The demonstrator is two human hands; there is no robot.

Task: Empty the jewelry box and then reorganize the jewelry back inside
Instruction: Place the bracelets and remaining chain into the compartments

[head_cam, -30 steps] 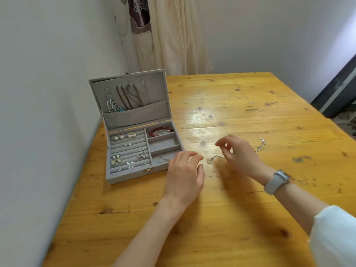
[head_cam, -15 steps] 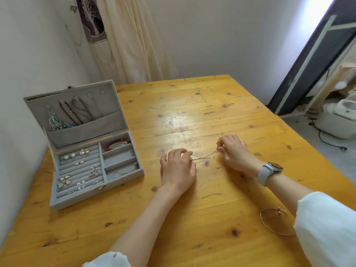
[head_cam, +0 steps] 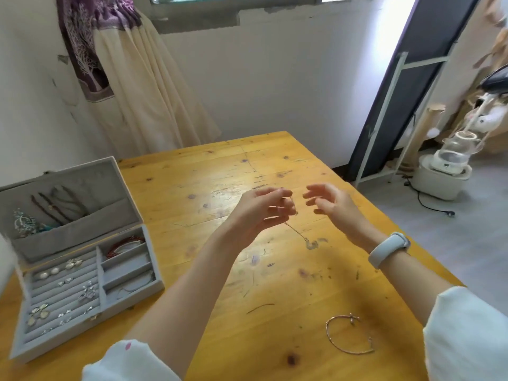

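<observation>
The grey jewelry box (head_cam: 132, 294) stands open at the left of the wooden table (head_cam: 275, 325), with earrings in its ring rows, a red bracelet (head_cam: 125, 244) in a right compartment and necklaces hanging in the lid. My left hand (head_cam: 258, 213) is raised above the table and pinches a thin silver chain (head_cam: 298, 233), whose pendant end hangs down towards the tabletop. My right hand (head_cam: 332, 206) hovers just right of it, fingers spread and holding nothing. A rose-gold bangle (head_cam: 349, 335) lies on the table near my right sleeve.
A cream curtain (head_cam: 148, 92) hangs behind the table's far left corner. To the right of the table, on the floor, stand a dark panel with a white frame (head_cam: 406, 86) and a white appliance (head_cam: 442, 171) with a cord.
Both hands have risen off the table. My left hand now holds the chain alone and my right hand has let go. The view has tilted up.
</observation>
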